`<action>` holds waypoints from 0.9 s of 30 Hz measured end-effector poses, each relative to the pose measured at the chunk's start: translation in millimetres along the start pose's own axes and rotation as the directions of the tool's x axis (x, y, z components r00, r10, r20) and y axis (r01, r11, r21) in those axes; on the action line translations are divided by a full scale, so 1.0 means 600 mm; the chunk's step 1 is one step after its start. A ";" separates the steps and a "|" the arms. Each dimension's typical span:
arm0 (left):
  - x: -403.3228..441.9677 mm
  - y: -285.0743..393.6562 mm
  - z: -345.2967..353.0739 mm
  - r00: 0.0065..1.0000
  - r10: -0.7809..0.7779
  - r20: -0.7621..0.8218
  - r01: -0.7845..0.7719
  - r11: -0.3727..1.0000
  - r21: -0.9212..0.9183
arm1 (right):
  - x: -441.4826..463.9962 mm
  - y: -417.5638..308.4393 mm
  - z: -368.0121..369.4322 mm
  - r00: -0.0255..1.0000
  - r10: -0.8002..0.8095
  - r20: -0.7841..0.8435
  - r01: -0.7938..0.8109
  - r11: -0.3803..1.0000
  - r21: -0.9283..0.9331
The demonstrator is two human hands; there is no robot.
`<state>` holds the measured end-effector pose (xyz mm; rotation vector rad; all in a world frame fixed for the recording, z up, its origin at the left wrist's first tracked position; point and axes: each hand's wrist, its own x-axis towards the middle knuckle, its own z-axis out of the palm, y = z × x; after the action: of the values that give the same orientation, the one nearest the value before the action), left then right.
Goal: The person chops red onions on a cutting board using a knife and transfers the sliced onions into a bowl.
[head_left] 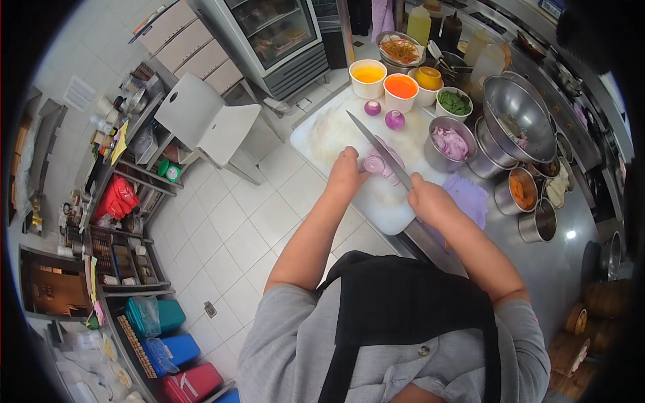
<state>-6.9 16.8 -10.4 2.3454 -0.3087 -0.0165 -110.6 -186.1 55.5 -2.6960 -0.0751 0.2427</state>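
Note:
On the white cutting board (329, 131) lie sliced red onion pieces (384, 161). My right hand (430, 199) is wrapped round the handle of a large knife (379, 149), whose blade slants up and left across the onion slices. Just left of the slices is my left hand (346, 172), its fingers bent together near the onion; whether they hold a piece is too small to tell. Two purple onions (395, 120) sit farther up the board. A steel pot (451, 144) with cut onion stands at the board's right side.
Beyond the board stand tubs of yellow (368, 79) and orange (401, 92) contents and a bowl of green leaves (455, 103). At the right are a large steel bowl (500, 101) and a pot of orange pieces (515, 191). A purple cloth (465, 201) lies beside the board.

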 end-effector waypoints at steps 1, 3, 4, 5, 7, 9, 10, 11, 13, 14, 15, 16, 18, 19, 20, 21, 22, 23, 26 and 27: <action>0.001 -0.002 -0.005 0.998 0.063 0.029 -0.063 0.998 -0.002 | -0.006 0.003 -0.001 1.000 0.012 0.014 -0.012 1.000 0.007; 0.003 -0.003 -0.013 0.990 0.129 0.060 -0.129 0.992 -0.003 | -0.020 0.007 -0.006 0.999 0.025 0.026 -0.026 1.000 0.017; 0.005 -0.002 -0.017 0.969 0.228 0.095 -0.235 0.969 0.071 | -0.030 0.008 -0.012 0.998 0.040 0.044 -0.041 0.999 0.027; 0.008 0.000 -0.020 0.937 0.323 0.137 -0.341 0.930 0.139 | -0.038 0.012 -0.015 0.997 0.055 0.062 -0.057 0.998 0.035; 0.019 -0.004 -0.020 0.914 0.370 0.167 -0.396 0.904 0.161 | -0.055 0.028 -0.016 0.997 0.049 0.055 -0.051 0.998 0.028; 0.032 -0.007 -0.025 0.891 0.412 0.193 -0.445 0.877 0.183 | -0.072 0.042 -0.018 0.998 0.038 0.051 -0.039 0.999 0.018; 0.040 -0.009 -0.030 0.880 0.404 0.250 -0.455 0.868 0.199 | -0.082 0.047 -0.022 0.998 0.028 0.050 -0.028 0.999 0.015; 0.049 -0.011 -0.035 0.867 0.392 0.309 -0.465 0.860 0.213 | -0.092 0.051 -0.026 0.999 0.018 0.051 -0.018 1.000 0.013; 0.069 -0.012 -0.045 0.837 0.391 0.383 -0.495 0.839 0.227 | -0.111 0.061 -0.040 0.996 0.011 0.085 -0.010 1.000 -0.013; 0.077 -0.012 -0.049 0.802 0.385 0.456 -0.526 0.817 0.236 | -0.121 0.064 -0.046 0.993 0.007 0.121 -0.002 0.999 -0.039; 0.083 -0.014 -0.050 0.802 0.385 0.457 -0.526 0.818 0.234 | -0.130 0.065 -0.050 0.992 0.009 0.122 -0.004 0.999 -0.039; 0.089 -0.014 -0.051 0.794 0.370 0.483 -0.524 0.819 0.233 | -0.139 0.065 -0.053 0.991 0.009 0.131 0.002 0.997 -0.081; 0.094 -0.011 -0.052 0.783 0.358 0.508 -0.525 0.819 0.231 | -0.145 0.065 -0.057 0.990 0.011 0.137 0.006 0.992 -0.122; 0.094 -0.009 -0.052 0.792 0.330 0.513 -0.506 0.826 0.250 | -0.146 0.063 -0.057 0.989 0.006 0.147 0.015 0.990 -0.138; 0.093 -0.007 -0.052 0.801 0.300 0.518 -0.486 0.832 0.269 | -0.146 0.060 -0.057 0.987 0.000 0.158 0.024 0.988 -0.154; 0.094 -0.007 -0.052 0.800 0.301 0.520 -0.487 0.831 0.268 | -0.144 0.057 -0.055 0.987 0.002 0.158 0.022 0.988 -0.153; 0.095 -0.007 -0.051 0.798 0.299 0.524 -0.489 0.829 0.272 | -0.139 0.055 -0.053 0.988 0.001 0.154 0.026 0.985 -0.173; 0.096 -0.007 -0.051 0.796 0.296 0.528 -0.490 0.827 0.276 | -0.133 0.053 -0.049 0.989 0.000 0.150 0.029 0.981 -0.192; 0.095 -0.003 -0.053 0.795 0.302 0.527 -0.495 0.825 0.274 | -0.115 0.054 -0.030 0.994 -0.055 0.099 0.072 0.982 -0.175; 0.096 -0.003 -0.053 0.796 0.302 0.525 -0.494 0.826 0.273 | -0.111 0.050 -0.029 0.993 -0.056 0.100 0.074 0.981 -0.177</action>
<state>52.5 26.9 15.5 2.6005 -1.1567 -0.3394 -172.5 -226.5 69.0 -2.8549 -0.2235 0.3592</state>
